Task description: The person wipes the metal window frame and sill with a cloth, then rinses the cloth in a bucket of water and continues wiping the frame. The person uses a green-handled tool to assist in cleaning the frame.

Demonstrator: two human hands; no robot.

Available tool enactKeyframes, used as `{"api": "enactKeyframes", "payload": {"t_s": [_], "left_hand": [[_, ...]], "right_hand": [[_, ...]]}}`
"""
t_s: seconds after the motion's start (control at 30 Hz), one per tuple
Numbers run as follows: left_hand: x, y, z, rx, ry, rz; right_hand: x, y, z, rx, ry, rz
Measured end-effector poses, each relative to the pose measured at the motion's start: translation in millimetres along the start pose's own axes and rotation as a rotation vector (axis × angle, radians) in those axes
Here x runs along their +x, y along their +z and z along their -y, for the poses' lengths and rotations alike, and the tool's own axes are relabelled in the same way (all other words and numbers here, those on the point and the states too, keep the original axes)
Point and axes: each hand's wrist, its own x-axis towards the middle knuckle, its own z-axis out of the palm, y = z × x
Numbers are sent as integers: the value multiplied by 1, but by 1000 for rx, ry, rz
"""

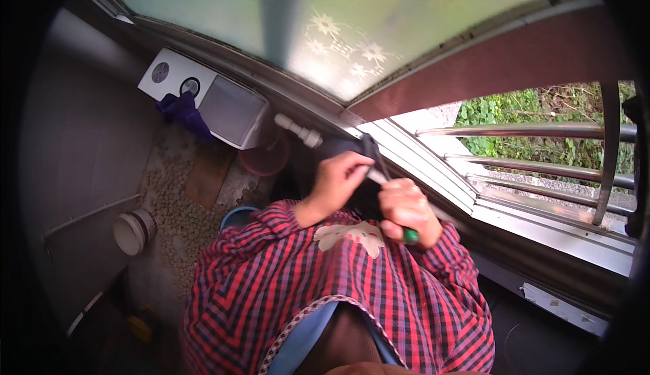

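Note:
My right hand [409, 209] is closed around a tool whose rounded green handle end [410, 235] sticks out below the fist. A pale, narrow shaft or blade [377, 176] comes out of the fist's upper side and slants toward my left hand [335, 184]. The thumb and fingers of that hand are pinched together by its tip; what lies between them is too small to make out. Just beyond the fingertips runs a dark strap or strip of cloth [370, 148]. Both hands are in front of my chest, over a red and navy checked smock [338, 273].
Beyond the hands is a metal window frame [433, 165] with bars [521, 131] outside. A white twin-tub washer [233, 111] with a purple cloth [183, 112] stands at the far left. White pipe fittings [298, 131], a pinkish basin [265, 158] and a white bucket [132, 233] are nearby.

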Motion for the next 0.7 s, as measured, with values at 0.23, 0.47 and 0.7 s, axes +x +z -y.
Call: {"api": "enactKeyframes", "payload": {"t_s": [0.23, 0.47, 0.7], "left_hand": [[-6, 80, -20, -149, 76, 228], [-3, 30, -19, 20, 102, -137], [5, -2, -22, 129, 149, -215]], "right_hand": [[-36, -31, 58, -197, 72, -85], [5, -1, 2, 110, -187, -177], [12, 20, -73, 642, 67, -704]]}}
